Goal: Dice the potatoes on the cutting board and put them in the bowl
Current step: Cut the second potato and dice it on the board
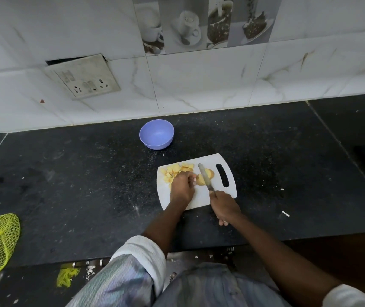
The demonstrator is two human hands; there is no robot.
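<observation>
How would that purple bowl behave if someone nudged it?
The bowl looks like thin plastic and holds nothing, so it is probably light and would likely slide on the smooth dark counter. Its base looks narrower than its rim, so a high push might tip it.

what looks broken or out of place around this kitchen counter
The switch and socket plate on the tiled wall hangs crooked, its upper edge pulled away to leave a dark gap behind it. It also looks grimy. The cutting board and bowl look in order.
</observation>
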